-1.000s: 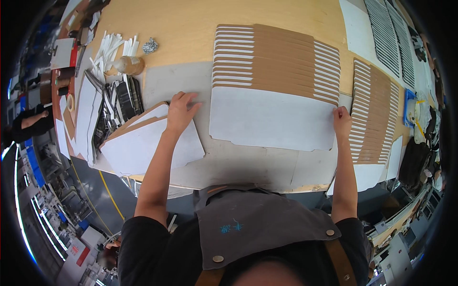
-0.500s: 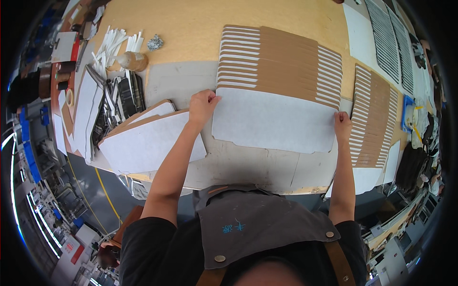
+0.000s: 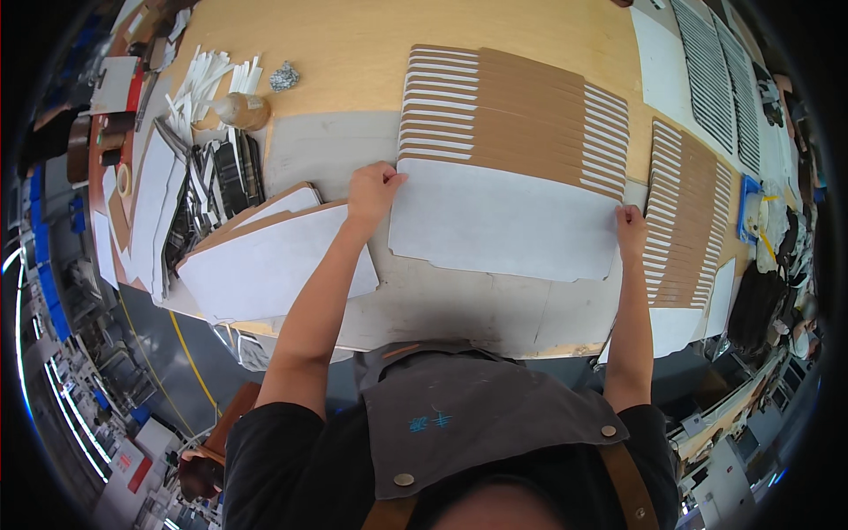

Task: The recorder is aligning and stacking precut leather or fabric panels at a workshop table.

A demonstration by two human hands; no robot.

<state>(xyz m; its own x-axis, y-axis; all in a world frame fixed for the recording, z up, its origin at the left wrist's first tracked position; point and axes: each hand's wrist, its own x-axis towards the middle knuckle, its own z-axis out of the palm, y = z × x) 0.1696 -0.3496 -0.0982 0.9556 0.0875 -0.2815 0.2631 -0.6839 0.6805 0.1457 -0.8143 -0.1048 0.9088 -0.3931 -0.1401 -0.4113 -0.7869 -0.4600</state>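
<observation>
In front of me lies a row of overlapping brown panels (image 3: 530,115) with white strips showing at both ends. The nearest of them is a wide white panel (image 3: 503,221), flat on the grey mat. At its upper left corner, my left hand (image 3: 373,190) is closed, thumb and fingers pinching the edge. My right hand (image 3: 631,231) is likewise closed at the right edge, fingertips on the panel's border. Beside my left forearm rests a fanned pile of white panels with brown edges (image 3: 274,265).
A second overlapping row (image 3: 689,203) lies to the right. On the left are dark and white scraps (image 3: 231,177), white strips (image 3: 201,84), a brownish bottle (image 3: 243,110) and a crumpled foil ball (image 3: 284,77). The table's front edge (image 3: 565,352) runs just before my apron.
The whole view has shifted slightly. Both hands stay at the two ends of the white panel, and the panels keep their arrangement.
</observation>
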